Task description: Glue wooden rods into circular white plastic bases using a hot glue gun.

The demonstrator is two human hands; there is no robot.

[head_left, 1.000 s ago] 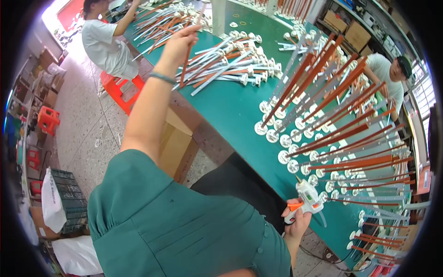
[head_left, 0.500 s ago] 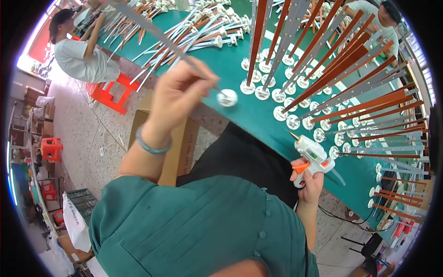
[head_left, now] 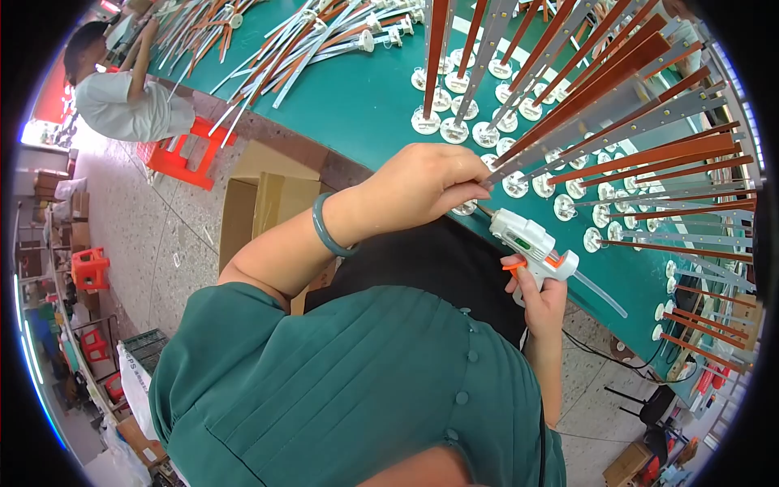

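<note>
My left hand [head_left: 426,185], with a bangle on its wrist, pinches the lower part of a grey LED strip [head_left: 560,134] that slants up to the right. Just below the fingertips, at the table edge, is a white round base [head_left: 464,209], partly hidden by the hand. My right hand [head_left: 540,296] is wrapped round the handle of a white hot glue gun [head_left: 523,239], fingers at its orange trigger. The gun's nozzle points up-left, close to the base; whether it touches cannot be made out. A clear glue stick [head_left: 600,294] sticks out of the gun's back.
Many orange and grey strips stand on white round bases [head_left: 426,122] on the green table [head_left: 357,118]. Loose strips [head_left: 308,49] lie piled at the far left. An open cardboard box [head_left: 243,213] stands by the table, near a red stool [head_left: 182,158] and a seated person [head_left: 122,101].
My left hand has moved right and down with the strip, bringing its base to the glue gun's nozzle. The strip now leans right instead of left. My right hand has shifted slightly up-left.
</note>
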